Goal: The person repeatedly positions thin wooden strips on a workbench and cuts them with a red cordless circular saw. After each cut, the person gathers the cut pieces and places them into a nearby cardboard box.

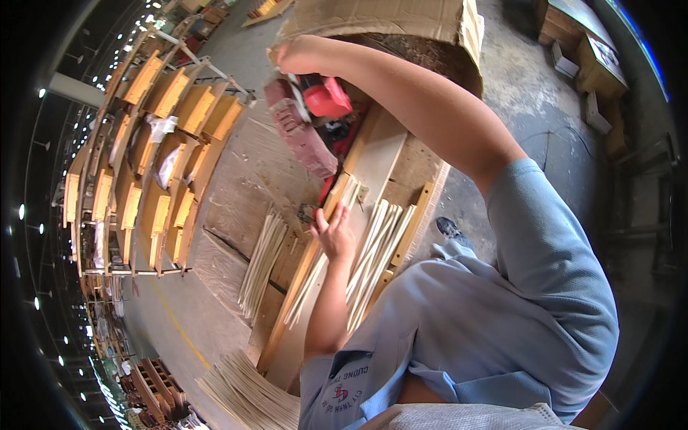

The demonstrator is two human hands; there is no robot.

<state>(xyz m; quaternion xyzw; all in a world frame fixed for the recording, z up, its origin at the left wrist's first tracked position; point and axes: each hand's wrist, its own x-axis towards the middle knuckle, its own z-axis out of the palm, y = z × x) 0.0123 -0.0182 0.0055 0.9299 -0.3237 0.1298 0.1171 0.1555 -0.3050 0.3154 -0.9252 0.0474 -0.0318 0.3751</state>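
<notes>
My right hand reaches far forward and grips the top handle of a red chop saw standing on a wooden workbench. My left hand holds a few thin pale wooden strips against a long wooden fence board, just in front of the saw. Beside that hand lie more pale strips, loose on the bench. The saw blade itself is hidden behind the red housing.
A bundle of strips lies on the bench to the left, and a fanned stack at the bottom. Metal racks with wooden parts stand left. A cardboard box sits behind the saw. My shoe rests on concrete floor.
</notes>
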